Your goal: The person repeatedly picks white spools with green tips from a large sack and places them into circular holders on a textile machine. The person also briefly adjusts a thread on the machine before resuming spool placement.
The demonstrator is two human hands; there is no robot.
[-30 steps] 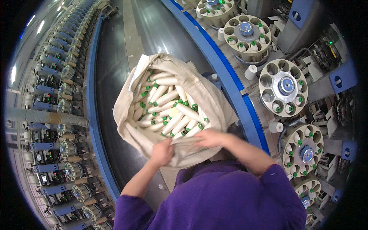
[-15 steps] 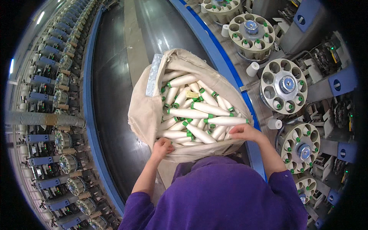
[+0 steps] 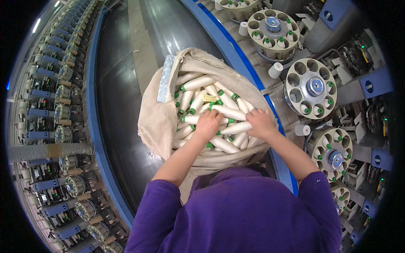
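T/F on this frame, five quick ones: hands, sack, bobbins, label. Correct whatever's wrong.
1. The left hand and right hand are both at the bobbins in the sack. True.
2. The sack is tied shut. False: its mouth is open.
3. A yellow label lies among the bobbins. True.
4. The bobbins' visible coloured ends are red. False: they are green.
5. The right hand grips the sack's rim. False: it is at the bobbins.

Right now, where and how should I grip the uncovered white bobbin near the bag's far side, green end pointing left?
Around its middle, probably best from above, pinching across its length: the white bobbin lies on its side, long and slim, upper face uncovered.
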